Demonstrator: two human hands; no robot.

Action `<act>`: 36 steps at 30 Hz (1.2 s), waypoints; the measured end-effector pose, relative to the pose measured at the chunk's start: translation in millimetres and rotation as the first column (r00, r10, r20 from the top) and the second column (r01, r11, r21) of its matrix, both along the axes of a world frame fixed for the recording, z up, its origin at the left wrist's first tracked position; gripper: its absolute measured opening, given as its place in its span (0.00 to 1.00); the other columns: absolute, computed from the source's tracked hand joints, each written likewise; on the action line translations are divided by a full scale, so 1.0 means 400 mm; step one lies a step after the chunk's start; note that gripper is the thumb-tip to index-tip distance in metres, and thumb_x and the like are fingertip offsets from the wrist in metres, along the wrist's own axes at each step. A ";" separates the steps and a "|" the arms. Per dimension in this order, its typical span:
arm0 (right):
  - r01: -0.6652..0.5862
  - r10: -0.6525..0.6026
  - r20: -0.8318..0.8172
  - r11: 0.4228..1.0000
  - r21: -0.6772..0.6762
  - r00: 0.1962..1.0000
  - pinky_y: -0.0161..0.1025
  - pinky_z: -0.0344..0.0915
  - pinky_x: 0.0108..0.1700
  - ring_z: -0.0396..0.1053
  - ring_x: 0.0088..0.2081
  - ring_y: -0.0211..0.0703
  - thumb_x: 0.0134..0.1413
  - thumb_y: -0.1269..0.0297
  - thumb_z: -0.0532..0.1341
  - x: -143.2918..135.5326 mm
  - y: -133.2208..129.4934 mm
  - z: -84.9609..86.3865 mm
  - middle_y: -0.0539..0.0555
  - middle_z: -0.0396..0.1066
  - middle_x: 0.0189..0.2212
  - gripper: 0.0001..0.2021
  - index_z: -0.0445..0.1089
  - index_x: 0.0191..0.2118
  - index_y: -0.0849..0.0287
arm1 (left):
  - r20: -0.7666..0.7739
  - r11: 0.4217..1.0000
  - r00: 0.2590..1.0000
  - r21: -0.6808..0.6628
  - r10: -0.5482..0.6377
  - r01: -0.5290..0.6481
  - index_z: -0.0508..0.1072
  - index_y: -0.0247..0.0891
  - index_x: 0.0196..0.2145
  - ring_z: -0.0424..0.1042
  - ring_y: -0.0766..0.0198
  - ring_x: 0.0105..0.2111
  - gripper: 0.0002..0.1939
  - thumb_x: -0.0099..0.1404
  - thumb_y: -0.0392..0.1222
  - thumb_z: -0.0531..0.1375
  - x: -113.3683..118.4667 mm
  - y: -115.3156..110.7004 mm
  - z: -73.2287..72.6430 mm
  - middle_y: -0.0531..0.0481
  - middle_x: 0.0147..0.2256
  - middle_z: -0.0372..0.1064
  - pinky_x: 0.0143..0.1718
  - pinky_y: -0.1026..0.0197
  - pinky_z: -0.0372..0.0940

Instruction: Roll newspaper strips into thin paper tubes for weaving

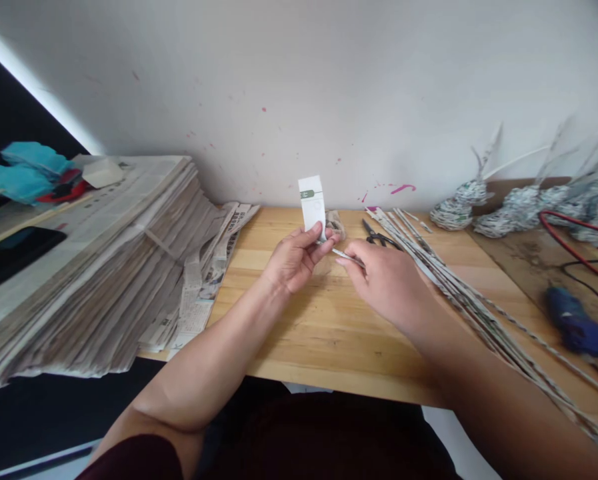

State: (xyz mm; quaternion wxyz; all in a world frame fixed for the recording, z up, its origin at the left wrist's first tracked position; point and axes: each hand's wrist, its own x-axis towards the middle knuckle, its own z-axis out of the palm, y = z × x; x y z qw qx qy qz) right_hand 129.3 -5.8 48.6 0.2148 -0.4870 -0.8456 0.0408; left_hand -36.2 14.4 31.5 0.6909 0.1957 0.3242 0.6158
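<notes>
Between the thumb and fingers of my left hand [299, 257] a white paper strip [311, 203] with a green mark stands upright. My right hand [379, 273] is closed on a thin rolled paper stick [346, 255], whose other end reaches to the fingers of my left hand, where the strip's lower part is hidden. Both hands are above the wooden table. Behind my right hand lie black-handled scissors [379, 238]. A small crumpled brownish bit [335, 225] is partly hidden behind my left fingers.
Several long rolled paper sticks [443, 273] lie to the right. Further right are woven paper figures [459, 203], a blue glue gun [576, 323] and a red cable [573, 243]. A tall newspaper stack [129, 267] at left carries a phone [19, 253]. Cut newspaper strips [209, 280] lie beside it.
</notes>
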 end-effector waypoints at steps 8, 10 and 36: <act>-0.043 0.044 -0.004 0.957 -0.287 0.999 0.37 0.52 0.29 0.66 0.25 0.39 0.67 0.60 0.47 0.009 -0.003 0.034 0.52 0.71 0.23 0.20 0.73 0.30 0.58 | -0.014 1.000 1.000 0.015 -0.021 0.021 0.74 0.28 0.33 0.79 0.62 0.36 0.05 0.66 0.32 0.59 0.002 -0.004 -0.002 0.43 0.32 0.76 0.42 0.66 0.74; -0.032 0.031 -0.010 0.971 -0.237 0.999 0.37 0.51 0.29 0.66 0.25 0.39 0.66 0.60 0.51 0.008 -0.004 0.033 0.52 0.72 0.24 0.16 0.72 0.32 0.58 | -0.013 1.000 1.000 0.002 -0.007 0.007 0.74 0.28 0.33 0.79 0.62 0.37 0.05 0.66 0.32 0.59 0.005 -0.004 -0.004 0.43 0.32 0.76 0.44 0.65 0.74; -0.041 0.029 -0.086 0.989 -0.141 0.996 0.36 0.52 0.30 0.69 0.28 0.40 0.62 0.61 0.56 0.000 -0.004 0.016 0.52 0.75 0.30 0.09 0.70 0.36 0.58 | 0.041 1.000 0.999 -0.022 -0.008 0.009 0.74 0.28 0.35 0.79 0.60 0.38 0.06 0.67 0.32 0.58 0.004 -0.005 -0.003 0.42 0.32 0.76 0.43 0.65 0.74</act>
